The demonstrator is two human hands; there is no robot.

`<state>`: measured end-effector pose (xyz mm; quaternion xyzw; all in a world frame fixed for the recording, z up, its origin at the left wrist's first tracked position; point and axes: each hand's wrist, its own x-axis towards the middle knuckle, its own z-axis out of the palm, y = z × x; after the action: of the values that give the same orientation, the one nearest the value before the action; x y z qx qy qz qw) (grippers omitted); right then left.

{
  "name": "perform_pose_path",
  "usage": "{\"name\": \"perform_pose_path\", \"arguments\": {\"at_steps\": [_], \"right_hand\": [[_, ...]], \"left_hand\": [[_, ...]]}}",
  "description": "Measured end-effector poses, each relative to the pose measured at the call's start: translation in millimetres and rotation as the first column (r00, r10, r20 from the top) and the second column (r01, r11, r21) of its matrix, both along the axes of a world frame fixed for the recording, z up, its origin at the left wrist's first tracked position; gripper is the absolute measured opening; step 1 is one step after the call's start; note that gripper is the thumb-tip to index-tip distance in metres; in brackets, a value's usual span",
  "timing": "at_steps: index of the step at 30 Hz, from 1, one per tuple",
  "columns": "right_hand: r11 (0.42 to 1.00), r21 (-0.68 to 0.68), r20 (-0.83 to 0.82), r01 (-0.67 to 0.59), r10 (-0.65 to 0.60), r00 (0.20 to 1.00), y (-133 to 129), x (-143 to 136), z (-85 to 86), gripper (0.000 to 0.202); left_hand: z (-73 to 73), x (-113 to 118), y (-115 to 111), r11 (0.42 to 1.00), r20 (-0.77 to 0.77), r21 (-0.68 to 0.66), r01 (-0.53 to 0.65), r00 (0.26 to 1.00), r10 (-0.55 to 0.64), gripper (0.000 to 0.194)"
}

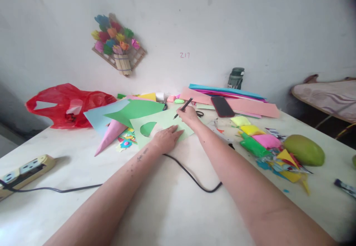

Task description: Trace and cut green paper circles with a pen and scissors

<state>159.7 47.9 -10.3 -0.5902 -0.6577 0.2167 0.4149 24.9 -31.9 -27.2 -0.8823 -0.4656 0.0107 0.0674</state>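
Right hand [187,114] gripped a black pen [183,107], tip angled down to the pale green paper [165,120]; tip contact too small to tell. Left hand [167,138] was unclenched, palm down, fingers spread on the same paper, near its edge, holding nothing. The paper lay on the desk [155,209] under the left hand and just below the pen, with a rounded opening left of that hand showing green through it.

Beyond and left of the left hand: dark green sheet [139,110], light blue sheet [96,117], pink pointed paper piece [112,135], colorful cutouts [126,144]. Farther left, red plastic bag [69,107]; nearer the person, power strip [30,170]. Black cable [194,179] ran on the desk, part of it between the forearms.

Just right of the right hand: dark-handled scissors [199,114]. Beyond those, phone [222,107] on a layered pile of colored paper [256,107], with a dark green bottle [236,79] behind. Well to the right of the right hand: bright packets [251,129], mixed scraps [289,166], green fruit [304,149]. Paper-flower decoration [116,40] hung on the wall, up and left of both hands.
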Motion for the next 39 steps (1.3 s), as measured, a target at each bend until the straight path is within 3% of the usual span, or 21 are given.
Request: {"name": "perform_pose_path", "arguments": {"at_steps": [5,10,21,27,39], "right_hand": [[0.993,-0.048,-0.153,-0.105,0.096,0.984,6.1,-14.6,-17.0,0.031],[0.992,-0.080,-0.260,-0.103,0.079,0.962,8.8,-22.0,-33.2,0.017],[0.990,-0.055,-0.293,-0.126,0.105,0.950,0.2,-20.5,-32.8,0.031],[0.989,-0.049,-0.241,-0.138,0.122,0.963,2.4,-21.3,-35.0,0.031],[0.988,-0.098,-0.005,-0.121,0.121,0.993,-7.0,-27.0,-26.8,0.036]], "left_hand": [[-0.1,1.7,-2.2,0.999,-0.022,0.039,0.012,1.000,-0.012,0.044],[0.3,1.9,-1.6,0.995,-0.008,0.091,0.027,1.000,-0.026,0.040],[-0.4,14.2,-9.8,0.996,0.023,0.058,-0.071,0.997,0.070,0.040],[4.1,19.2,-12.4,0.990,0.006,0.047,-0.134,0.991,0.133,0.037],[8.8,22.4,-14.9,0.989,-0.020,-0.016,-0.148,0.989,0.148,0.038]]}}
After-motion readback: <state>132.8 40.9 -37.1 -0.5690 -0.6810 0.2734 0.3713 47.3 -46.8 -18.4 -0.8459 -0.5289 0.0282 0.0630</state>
